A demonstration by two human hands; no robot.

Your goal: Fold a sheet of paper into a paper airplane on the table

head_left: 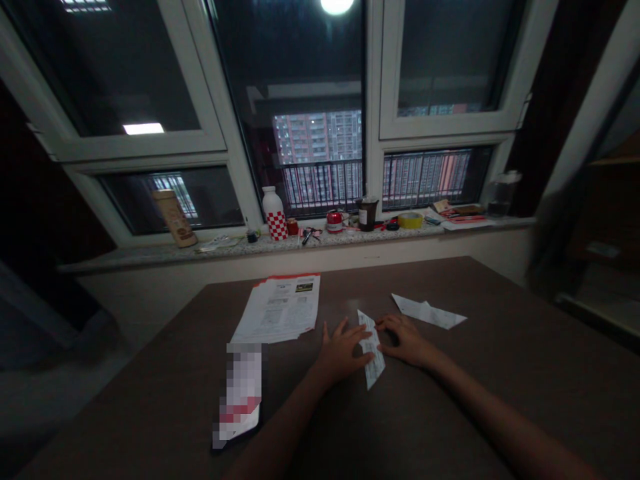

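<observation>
A folded strip of printed paper (371, 357) with slanted, pointed ends lies on the table between my hands. My left hand (341, 352) rests over its left side, fingers spread, with the index fingertip and thumb touching the paper. At the strip's right edge is my right hand (406, 339), its thumb and bent fingers apart, fingertips against or very close to the edge. Neither hand is closed around anything. Beyond my right hand lies a second folded paper strip (431, 313), of similar slanted shape, with a small raised peak at its middle.
A stack of printed sheets (280, 310) lies at the table's back left. A phone (243, 400) with a blurred-out screen is left of my left forearm. On the windowsill stand a checkered bottle (276, 217), a dark cup (367, 215), yellow tape (410, 221) and a tan flask (175, 219).
</observation>
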